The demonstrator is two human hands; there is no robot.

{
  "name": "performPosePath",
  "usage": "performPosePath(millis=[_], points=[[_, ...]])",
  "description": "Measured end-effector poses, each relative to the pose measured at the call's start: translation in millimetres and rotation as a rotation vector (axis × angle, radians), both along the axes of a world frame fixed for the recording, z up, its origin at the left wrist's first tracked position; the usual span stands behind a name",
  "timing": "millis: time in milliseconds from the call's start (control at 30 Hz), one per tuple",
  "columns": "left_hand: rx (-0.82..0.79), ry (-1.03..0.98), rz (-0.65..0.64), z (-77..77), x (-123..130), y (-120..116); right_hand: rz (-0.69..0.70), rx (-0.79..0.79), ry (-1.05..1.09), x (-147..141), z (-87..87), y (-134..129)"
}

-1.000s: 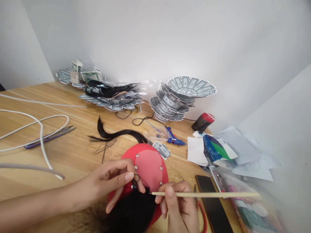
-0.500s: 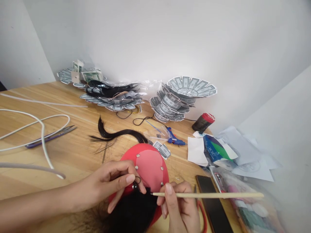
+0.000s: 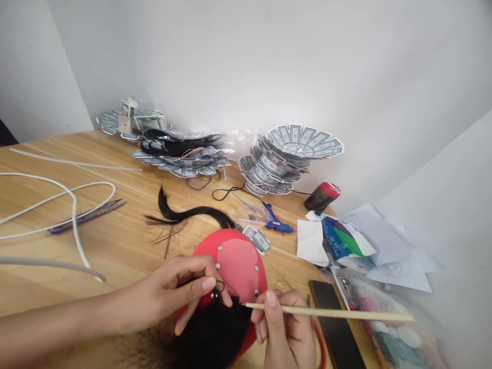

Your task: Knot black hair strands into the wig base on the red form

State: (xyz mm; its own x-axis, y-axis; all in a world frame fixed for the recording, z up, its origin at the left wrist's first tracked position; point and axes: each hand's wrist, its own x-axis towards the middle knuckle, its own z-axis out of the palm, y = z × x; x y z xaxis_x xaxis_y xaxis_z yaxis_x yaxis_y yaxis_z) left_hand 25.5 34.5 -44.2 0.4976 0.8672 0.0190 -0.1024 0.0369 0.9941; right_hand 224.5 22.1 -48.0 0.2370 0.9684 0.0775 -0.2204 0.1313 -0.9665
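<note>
A red rounded form (image 3: pixel 238 251) with a pink panel and several silver studs sits at the lower middle. Black hair (image 3: pixel 215 333) covers its near side. My left hand (image 3: pixel 192 287) pinches a small dark loop (image 3: pixel 219 286) at the hair's upper edge, its other fingers resting on the hair. From the right, my right hand (image 3: pixel 282 318) grips a thin pale wooden stick (image 3: pixel 338 311) between thumb and fingers. The stick's tip points left, beside the hair's edge near my left fingertips; whether it touches is unclear.
Black hair strand (image 3: pixel 192 211), blue glue gun (image 3: pixel 277 220), stacked banknote-print paper rings (image 3: pixel 272 164), black-and-red can (image 3: pixel 322 197) lie beyond. White cable (image 3: pixel 75 220) and purple-handled tool (image 3: pixel 86 218) are left; phone (image 3: pixel 338 328), red-handled scissors (image 3: pixel 320 343) and plastic bag (image 3: pixel 400 328) are right.
The view has shifted slightly, moving the scene a little right. The stick's tip has drawn back slightly from my left fingertips. Both hands keep their grips.
</note>
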Motion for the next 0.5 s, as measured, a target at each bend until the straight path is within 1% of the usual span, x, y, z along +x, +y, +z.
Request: performPosePath(millis=[167,200,267,333,433,467,500], points=[[0.008,0.133,0.037,5.2,-8,-9,-0.001,0.032,0.021,1,-3.8,1],[0.001,0.142,0.059,6.3,-12,-12,0.004,0.035,0.006,2,-5.9,2],[-0.009,0.162,0.145,8.3,-23,-21,0.032,0.04,-0.037,7,-10.8,4],[0.002,0.218,0.316,9.7,-39,-33,0.081,0.045,-0.077,13,-15.2,7],[-0.019,0.315,0.622,7.9,-67,-62,0.12,0.044,-0.107,18,-17.6,10],[-0.031,0.364,0.708,5.7,-76,-73,0.13,0.043,-0.114,18,-17.0,11],[-0.019,0.389,0.762,2.8,-84,-84,0.135,0.04,-0.122,18,-15.9,11]])
